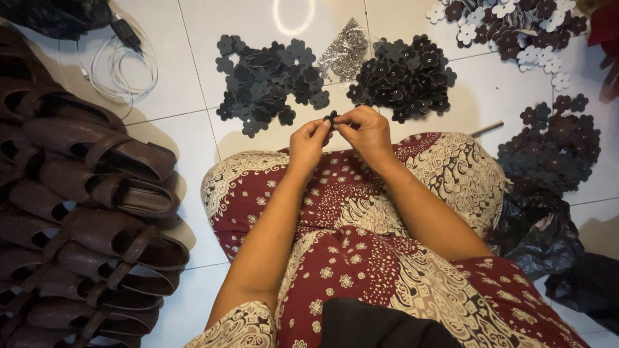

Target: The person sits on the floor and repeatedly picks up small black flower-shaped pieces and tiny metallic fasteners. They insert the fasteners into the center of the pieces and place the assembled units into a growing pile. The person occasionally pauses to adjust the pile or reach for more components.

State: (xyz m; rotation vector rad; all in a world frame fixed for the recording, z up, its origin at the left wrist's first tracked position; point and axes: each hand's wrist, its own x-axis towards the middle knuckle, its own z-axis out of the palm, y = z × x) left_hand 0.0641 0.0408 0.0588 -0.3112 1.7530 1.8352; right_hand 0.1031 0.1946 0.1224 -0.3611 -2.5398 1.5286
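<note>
My left hand and my right hand meet above my knees, fingertips pinched together on one small dark flower-shaped piece. Both hands hold it between thumb and fingers. Just beyond them on the white tiled floor lie a pile of dark grey flower cutouts and a pile of darker flower pieces with small centre studs. A clear bag of small metal parts sits between the two piles.
Stacked brown sandals fill the left side. A white cable with a dark plug lies at far left. More dark and white flower pieces and a dark flower heap are on the right, beside black plastic bags. A thin metal rod lies by my knee.
</note>
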